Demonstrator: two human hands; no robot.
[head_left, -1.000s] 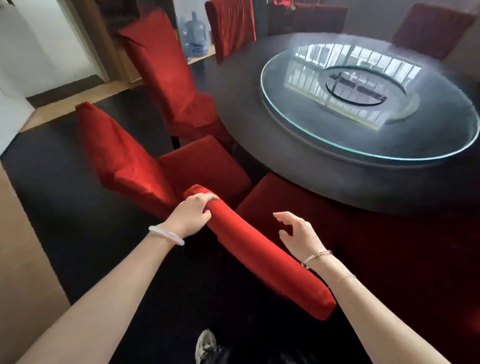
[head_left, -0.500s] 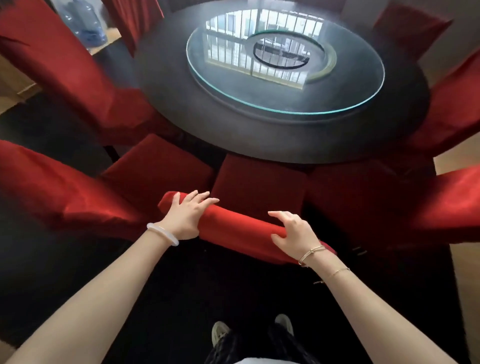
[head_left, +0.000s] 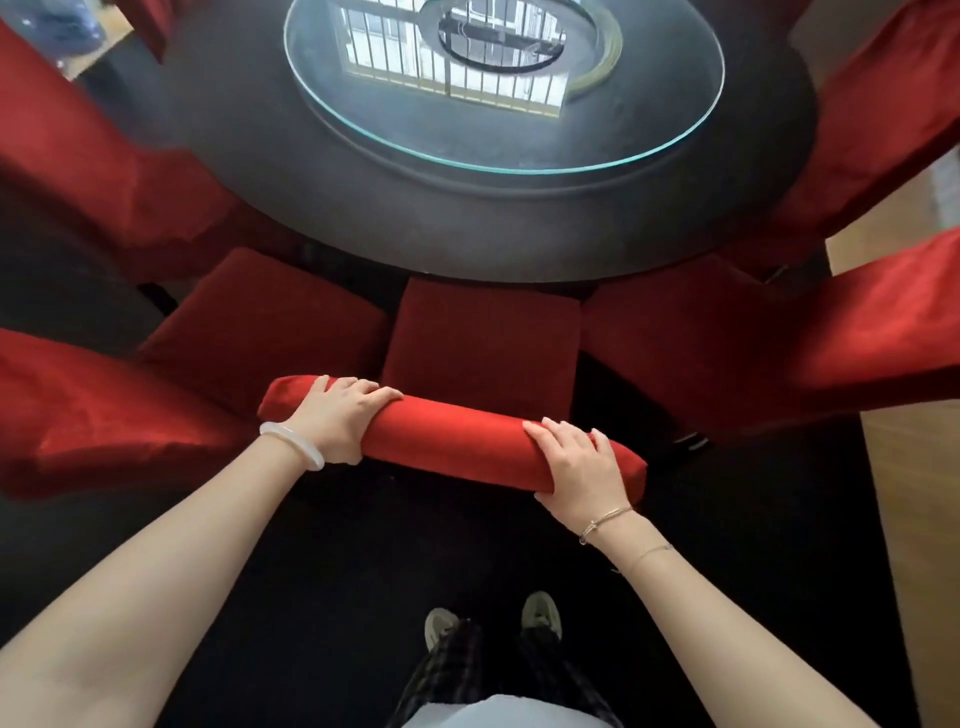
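A chair covered in red cloth stands in front of me, its seat (head_left: 483, 332) tucked partly under a round dark table (head_left: 467, 208). The top of the chair's backrest (head_left: 452, 441) runs left to right below me. My left hand (head_left: 332, 415) grips the backrest's left end, fingers curled over the top. My right hand (head_left: 582, 467) grips its right end the same way.
A round glass turntable (head_left: 649, 140) lies on the table. More red-covered chairs stand close on the left (head_left: 249, 322) and on the right (head_left: 727, 338), others further round. The floor under me is a dark carpet (head_left: 337, 597); wooden floor (head_left: 914, 519) shows at the right.
The chair has turned square to the table and the view has swung to face it. My right hand, open and off the backrest a second ago, now grips its right end.
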